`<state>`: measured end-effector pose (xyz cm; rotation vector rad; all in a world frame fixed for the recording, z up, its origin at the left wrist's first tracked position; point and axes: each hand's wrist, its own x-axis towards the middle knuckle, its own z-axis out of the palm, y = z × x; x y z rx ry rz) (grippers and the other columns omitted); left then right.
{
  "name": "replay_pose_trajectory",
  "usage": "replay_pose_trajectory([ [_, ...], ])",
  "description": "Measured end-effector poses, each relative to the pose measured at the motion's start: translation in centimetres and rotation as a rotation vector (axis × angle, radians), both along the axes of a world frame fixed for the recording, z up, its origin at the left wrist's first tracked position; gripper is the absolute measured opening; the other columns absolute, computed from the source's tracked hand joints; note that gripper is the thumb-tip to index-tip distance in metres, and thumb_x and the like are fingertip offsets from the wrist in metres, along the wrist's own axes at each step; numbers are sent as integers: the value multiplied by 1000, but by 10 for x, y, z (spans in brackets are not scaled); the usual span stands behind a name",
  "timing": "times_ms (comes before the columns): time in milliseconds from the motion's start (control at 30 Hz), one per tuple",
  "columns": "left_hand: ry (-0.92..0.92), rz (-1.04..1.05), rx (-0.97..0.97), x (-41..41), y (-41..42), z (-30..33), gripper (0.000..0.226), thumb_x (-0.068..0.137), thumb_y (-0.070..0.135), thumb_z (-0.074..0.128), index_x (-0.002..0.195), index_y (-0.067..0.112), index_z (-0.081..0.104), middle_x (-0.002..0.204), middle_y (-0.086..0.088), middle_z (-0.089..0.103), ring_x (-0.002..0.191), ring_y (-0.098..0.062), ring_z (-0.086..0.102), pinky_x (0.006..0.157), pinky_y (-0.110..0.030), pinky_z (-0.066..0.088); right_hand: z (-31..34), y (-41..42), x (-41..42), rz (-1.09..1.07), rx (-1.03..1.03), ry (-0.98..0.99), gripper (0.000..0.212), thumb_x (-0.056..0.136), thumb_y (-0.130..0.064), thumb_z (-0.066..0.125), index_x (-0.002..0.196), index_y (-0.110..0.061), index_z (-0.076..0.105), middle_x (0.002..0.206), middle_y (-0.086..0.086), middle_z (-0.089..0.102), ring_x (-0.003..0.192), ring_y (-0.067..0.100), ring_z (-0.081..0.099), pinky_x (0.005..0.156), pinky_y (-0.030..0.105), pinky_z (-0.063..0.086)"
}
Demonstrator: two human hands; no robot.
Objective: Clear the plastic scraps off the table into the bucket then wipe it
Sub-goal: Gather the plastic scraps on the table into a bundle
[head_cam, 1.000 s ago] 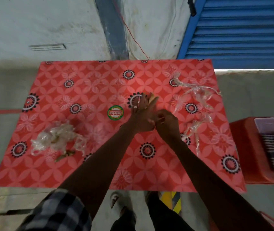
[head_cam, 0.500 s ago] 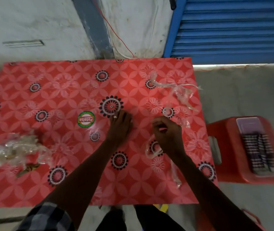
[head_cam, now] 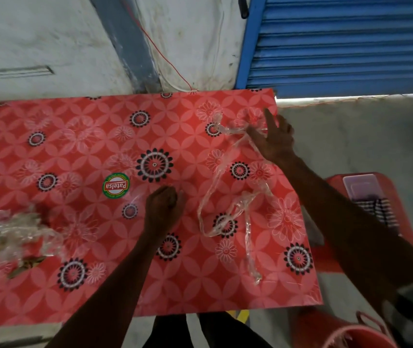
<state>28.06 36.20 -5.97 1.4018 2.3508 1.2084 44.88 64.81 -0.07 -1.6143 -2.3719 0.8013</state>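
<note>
Fingers (head_cam: 268,119) over clear crinkled plastic scraps (head_cam: 228,212)

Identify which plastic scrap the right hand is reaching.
The far-right clear strip, by the table's back corner; the right hand is open over it. The crumpled wad lies far left.

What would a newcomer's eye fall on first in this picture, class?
The red flowered table fills the view. On its right side lie long clear plastic strips, with the right hand reaching open to their far end. A crumpled plastic heap sits at the left edge.
</note>
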Motion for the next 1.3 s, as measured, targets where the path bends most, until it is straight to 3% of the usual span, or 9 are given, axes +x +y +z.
replay_pose_trajectory([
  [100,-135,121,79,19,-3,-2,48,97,23,64,62,16,32,75,-3,37,66,-18,41,65,-31,30,-22,11,-13,285,41,-200,89,84,-88,28,156,-48,-8,168,4,-14,153,36,-14,118,67,-8],
  [200,-181,94,63,51,-12,-5,49,87,38,77,60,12,44,83,-3,50,86,-29,59,87,-35,44,-47,4,-16,397,41,-223,83,86,-84,38,156,-50,10,168,-4,-2,152,38,-14,112,67,-19],
  [300,-70,-115,-71,84,-8,-4,50,78,70,73,78,21,65,96,-3,62,114,-32,59,113,-27,33,-56,-11,-3,323,91,116,51,94,-48,56,139,-25,58,150,8,50,144,37,37,117,69,23],
  [400,-103,-337,-174,100,-3,-4,55,73,61,79,106,18,77,144,-5,52,140,-21,41,117,-22,28,-55,-23,13,263,233,222,33,95,-22,54,121,-11,72,128,12,68,117,26,65,104,44,52],
  [600,-4,-331,-177,111,12,-7,23,95,14,55,97,-2,72,105,-13,68,105,-26,64,95,-19,51,-38,-33,43,195,241,286,37,90,7,54,110,-13,77,109,6,77,96,15,73,87,8,50],
  [733,-212,-255,-180,114,26,6,12,84,-7,57,77,2,53,82,-4,54,75,-8,46,68,-7,41,-22,-73,68,68,195,279,32,96,-15,44,80,-4,69,69,4,65,56,21,60,55,30,47],
  [967,-310,-272,-88,122,39,11,39,99,41,46,102,2,51,91,-3,55,77,-12,50,63,-24,50,-56,-136,84,153,195,11,87,77,-86,50,132,-19,57,150,12,39,144,35,28,119,50,23],
  [1067,-318,-280,-70,122,42,2,27,95,27,45,109,4,49,98,-10,58,85,-23,57,68,-47,51,-62,-149,88,189,252,75,80,91,-73,50,141,-11,54,148,18,45,141,37,36,117,54,29],
  [1300,-284,-369,-46,126,25,2,48,92,37,54,122,0,57,118,-15,58,106,-25,56,89,-32,47,-62,-187,90,128,242,280,35,103,-25,43,125,-7,62,131,20,58,119,38,54,100,49,49],
])
